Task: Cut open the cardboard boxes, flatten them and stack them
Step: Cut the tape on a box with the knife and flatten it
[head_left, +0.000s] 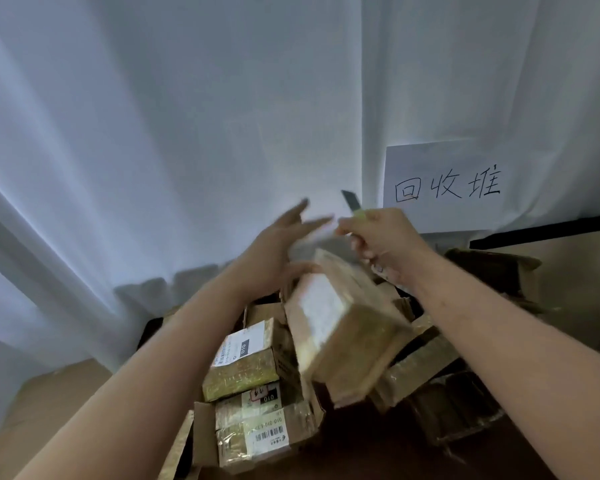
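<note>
White curtain (pixel 187 133) behind; our left hand (pixel 278 251) has a wide, flat grip against a tilted box (pixel 340 327), while our right hand (pixel 385 244) grips a knife (pixel 352 202).

Both forearms reach forward; left hand (pixel 284 244) splayed flat, right hand (pixel 385 244) fisted.
</note>
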The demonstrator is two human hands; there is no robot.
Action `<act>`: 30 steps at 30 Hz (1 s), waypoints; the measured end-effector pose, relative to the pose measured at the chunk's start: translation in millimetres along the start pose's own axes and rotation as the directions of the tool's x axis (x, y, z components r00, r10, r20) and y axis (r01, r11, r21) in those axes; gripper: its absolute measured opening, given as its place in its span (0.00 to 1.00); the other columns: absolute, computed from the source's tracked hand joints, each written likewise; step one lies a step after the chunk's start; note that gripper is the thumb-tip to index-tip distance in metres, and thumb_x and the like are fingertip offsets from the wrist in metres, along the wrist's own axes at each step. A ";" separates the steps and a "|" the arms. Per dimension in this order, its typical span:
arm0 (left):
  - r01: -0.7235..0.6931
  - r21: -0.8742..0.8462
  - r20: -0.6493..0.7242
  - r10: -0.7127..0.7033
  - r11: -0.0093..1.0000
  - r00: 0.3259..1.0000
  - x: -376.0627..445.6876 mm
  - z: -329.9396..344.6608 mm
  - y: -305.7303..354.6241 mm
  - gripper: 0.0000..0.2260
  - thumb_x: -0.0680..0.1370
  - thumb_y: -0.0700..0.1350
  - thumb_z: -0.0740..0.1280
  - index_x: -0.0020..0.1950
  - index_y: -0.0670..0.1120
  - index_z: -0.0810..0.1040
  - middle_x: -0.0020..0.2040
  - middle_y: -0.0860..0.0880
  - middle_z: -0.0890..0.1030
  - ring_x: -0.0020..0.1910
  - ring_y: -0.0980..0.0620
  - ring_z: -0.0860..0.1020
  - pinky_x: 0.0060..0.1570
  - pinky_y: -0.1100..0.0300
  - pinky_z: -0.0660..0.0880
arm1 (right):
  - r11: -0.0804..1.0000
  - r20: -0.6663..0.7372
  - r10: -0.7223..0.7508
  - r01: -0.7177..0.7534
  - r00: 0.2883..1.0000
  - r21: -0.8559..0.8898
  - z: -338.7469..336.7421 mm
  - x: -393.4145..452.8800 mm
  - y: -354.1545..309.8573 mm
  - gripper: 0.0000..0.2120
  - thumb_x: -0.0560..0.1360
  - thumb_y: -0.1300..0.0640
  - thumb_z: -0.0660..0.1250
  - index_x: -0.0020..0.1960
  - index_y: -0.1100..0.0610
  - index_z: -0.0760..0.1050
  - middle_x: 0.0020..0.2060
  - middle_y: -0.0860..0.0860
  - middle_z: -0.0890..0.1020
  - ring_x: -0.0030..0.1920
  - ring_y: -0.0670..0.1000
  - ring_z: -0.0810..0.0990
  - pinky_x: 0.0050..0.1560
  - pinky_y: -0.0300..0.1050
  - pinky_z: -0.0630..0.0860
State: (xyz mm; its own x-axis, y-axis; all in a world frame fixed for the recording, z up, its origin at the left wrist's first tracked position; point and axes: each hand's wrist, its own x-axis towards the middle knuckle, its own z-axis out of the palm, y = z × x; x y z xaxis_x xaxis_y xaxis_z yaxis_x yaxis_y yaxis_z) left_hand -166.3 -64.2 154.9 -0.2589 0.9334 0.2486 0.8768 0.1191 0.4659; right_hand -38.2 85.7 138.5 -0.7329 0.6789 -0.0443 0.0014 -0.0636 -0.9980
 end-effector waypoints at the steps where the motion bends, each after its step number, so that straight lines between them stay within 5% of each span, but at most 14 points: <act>1: 0.029 0.013 0.023 -0.029 1.000 0.999 1.9 8.1 -1.6 0.33 0.74 0.49 0.73 0.76 0.58 0.62 0.79 0.50 0.55 0.76 0.53 0.57 0.69 0.59 0.61 | 1.000 0.004 0.015 -0.015 1.000 -0.003 8.3 -2.3 6.4 0.08 0.76 0.59 0.67 0.40 0.63 0.79 0.25 0.52 0.72 0.17 0.43 0.64 0.21 0.35 0.60; 5: 0.177 0.135 0.067 -0.187 0.975 0.980 -19.1 28.9 -25.9 0.32 0.76 0.49 0.71 0.76 0.57 0.62 0.78 0.51 0.58 0.76 0.50 0.59 0.74 0.48 0.60 | 0.997 -0.155 0.036 -0.046 0.987 -0.063 -14.5 -1.0 41.9 0.12 0.76 0.56 0.67 0.35 0.59 0.76 0.25 0.50 0.74 0.22 0.45 0.70 0.27 0.42 0.67; 10: 0.013 0.101 0.358 -0.049 0.995 0.932 -38.5 78.5 -14.4 0.35 0.74 0.57 0.72 0.77 0.59 0.59 0.79 0.54 0.55 0.78 0.56 0.49 0.75 0.50 0.55 | 0.921 -0.395 0.059 -0.203 0.917 -0.333 -67.8 -18.5 96.6 0.10 0.76 0.52 0.67 0.42 0.59 0.79 0.38 0.51 0.81 0.41 0.51 0.79 0.35 0.42 0.71; 15: -0.052 0.195 0.539 -0.063 0.979 0.840 -13.5 103.7 -5.7 0.46 0.67 0.64 0.74 0.79 0.58 0.52 0.80 0.50 0.48 0.79 0.50 0.43 0.75 0.40 0.51 | 0.858 -0.300 0.222 -0.332 0.928 -0.393 -71.0 -26.6 119.2 0.12 0.75 0.50 0.68 0.42 0.59 0.80 0.37 0.51 0.82 0.43 0.50 0.79 0.42 0.44 0.69; 20: -0.122 0.245 0.643 -0.068 0.962 0.763 -7.7 119.0 -12.3 0.42 0.69 0.64 0.72 0.78 0.56 0.58 0.80 0.48 0.50 0.79 0.47 0.44 0.74 0.37 0.49 | 0.736 -0.213 0.413 -0.462 0.886 -0.495 -67.9 -36.3 144.9 0.19 0.75 0.43 0.66 0.52 0.59 0.78 0.45 0.55 0.83 0.49 0.54 0.79 0.52 0.50 0.75; 26: -0.234 0.424 0.715 -0.165 0.875 0.679 -7.5 110.9 -9.1 0.41 0.68 0.69 0.68 0.77 0.56 0.60 0.78 0.48 0.58 0.78 0.45 0.54 0.71 0.30 0.45 | 0.680 -0.049 0.602 -0.544 0.797 -0.491 -52.2 -49.1 149.5 0.16 0.78 0.49 0.63 0.58 0.59 0.75 0.48 0.55 0.81 0.44 0.52 0.77 0.40 0.44 0.71; 30: -0.460 0.436 0.804 -0.105 0.774 0.586 -2.4 121.1 8.8 0.43 0.70 0.66 0.67 0.79 0.55 0.53 0.80 0.48 0.52 0.79 0.45 0.48 0.68 0.29 0.38 | 0.697 -0.103 0.619 -0.605 0.778 -0.386 -44.9 -52.2 141.1 0.12 0.79 0.58 0.59 0.58 0.61 0.75 0.42 0.55 0.79 0.34 0.49 0.69 0.32 0.41 0.64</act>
State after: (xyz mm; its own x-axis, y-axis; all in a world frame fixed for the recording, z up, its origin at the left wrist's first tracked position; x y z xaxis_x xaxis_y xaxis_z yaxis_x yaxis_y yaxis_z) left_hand -108.9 -24.4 55.6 0.0819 0.8065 -0.5856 0.9741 -0.1891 -0.1242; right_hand 30.8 74.1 -2.1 -0.4996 0.5642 -0.6573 0.7068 -0.1731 -0.6859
